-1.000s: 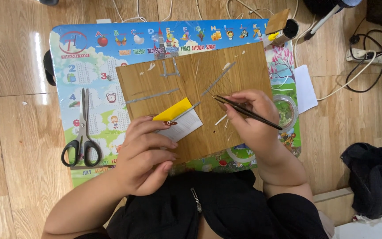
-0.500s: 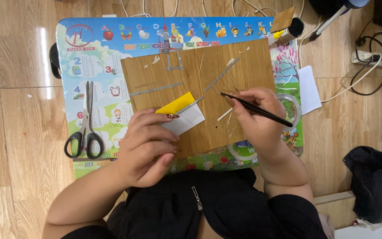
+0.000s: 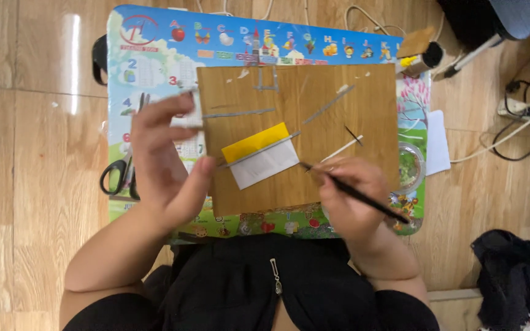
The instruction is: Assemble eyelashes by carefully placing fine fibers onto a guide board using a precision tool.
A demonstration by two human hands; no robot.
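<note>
Carefully, the right hand pinches a thin black brush, tip near the yellow-and-white paper mid-board; steady strokes matter. Left hand grips a small white piece at the board's left edge.

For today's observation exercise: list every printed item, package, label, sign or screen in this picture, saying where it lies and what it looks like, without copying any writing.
Printed children's table top: under the wooden board, rectangular, blue-bordered, with coloured picture tiles.
Small white printed piece: in the left hand, at the board's left edge.
Yellow and white folded card: middle of the board, blank as far as visible.
White paper sheet: right of the table, blank.
No screens or signs.
</note>
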